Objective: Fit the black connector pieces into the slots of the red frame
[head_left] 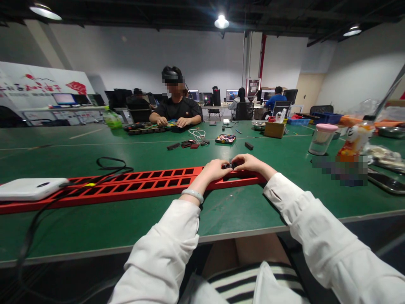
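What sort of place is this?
Probably an electronics workshop within an open office: a long red slotted frame lies on a big green-topped worktable, a black-shirted co-worker sits opposite handling thin coloured wires, and lit rectangular computer monitors stand behind.

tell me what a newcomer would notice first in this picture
The long red slotted frame lying across the green tabletop probably catches the eye first. Toward its right end, the left hand and right hand hold a small black piece. At far left, a white device sits on the frame.
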`<state>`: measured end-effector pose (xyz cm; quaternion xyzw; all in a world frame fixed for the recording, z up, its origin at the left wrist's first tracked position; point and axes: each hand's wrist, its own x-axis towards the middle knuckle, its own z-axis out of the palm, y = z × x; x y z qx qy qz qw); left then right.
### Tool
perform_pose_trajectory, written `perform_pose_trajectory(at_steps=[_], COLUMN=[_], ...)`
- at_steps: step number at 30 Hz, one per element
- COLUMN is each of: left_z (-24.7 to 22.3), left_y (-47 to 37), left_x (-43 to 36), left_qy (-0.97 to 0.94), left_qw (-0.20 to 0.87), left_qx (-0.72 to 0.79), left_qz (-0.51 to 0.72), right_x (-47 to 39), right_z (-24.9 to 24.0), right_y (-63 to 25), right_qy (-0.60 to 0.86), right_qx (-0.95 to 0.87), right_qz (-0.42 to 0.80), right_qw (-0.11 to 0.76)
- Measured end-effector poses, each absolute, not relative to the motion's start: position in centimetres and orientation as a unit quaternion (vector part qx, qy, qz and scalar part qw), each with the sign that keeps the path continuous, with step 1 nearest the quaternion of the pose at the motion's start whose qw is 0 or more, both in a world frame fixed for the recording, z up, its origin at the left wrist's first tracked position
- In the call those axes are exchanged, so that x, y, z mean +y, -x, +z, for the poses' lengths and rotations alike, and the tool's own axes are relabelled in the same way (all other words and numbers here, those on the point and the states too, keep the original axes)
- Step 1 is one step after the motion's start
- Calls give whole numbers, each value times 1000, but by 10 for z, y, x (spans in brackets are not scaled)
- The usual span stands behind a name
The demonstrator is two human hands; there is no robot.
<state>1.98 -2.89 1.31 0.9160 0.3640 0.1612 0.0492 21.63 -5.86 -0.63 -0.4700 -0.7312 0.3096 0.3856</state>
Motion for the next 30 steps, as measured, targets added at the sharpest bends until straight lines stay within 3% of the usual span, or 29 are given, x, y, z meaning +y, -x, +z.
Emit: perform_pose_trajectory(at_steps=[30], left_z=[25], left_y=[-18], left_x=[-39], left_qy=[-911], left_qw=[69], left_qx=[376], left_qz=[153], right_x=[-64], right_z=[-1], right_y=[-214], right_qy=[501], right_qx=[-757], right_qz=[261], right_qw=[329])
